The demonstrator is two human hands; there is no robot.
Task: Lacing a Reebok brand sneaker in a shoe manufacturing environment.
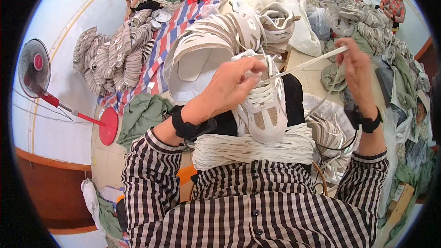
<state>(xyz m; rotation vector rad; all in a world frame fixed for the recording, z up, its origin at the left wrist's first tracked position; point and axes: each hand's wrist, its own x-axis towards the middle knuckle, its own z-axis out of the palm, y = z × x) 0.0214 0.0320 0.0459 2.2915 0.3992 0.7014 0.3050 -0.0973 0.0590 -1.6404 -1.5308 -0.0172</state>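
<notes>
A white and beige sneaker (268,126) rests on my lap, toe toward me, with white lacing across its front. My left hand (229,85) is closed at the sneaker's upper, thumb and index finger by the eyelets. Raised to the right, my right hand (357,66) pinches a flat white shoelace (310,63) that runs taut from the sneaker. The lace's loose end hangs below that hand. Across my lap, under the toe, lies a thick bundle of white shoelaces (250,150).
Ahead stands a white tub (177,85) with stacked shoe uppers (206,34). More uppers (115,55) are piled on a striped sheet at left, near a red fan (108,126). Bagged uppers (328,133) sit by my right side. Other people work farther back.
</notes>
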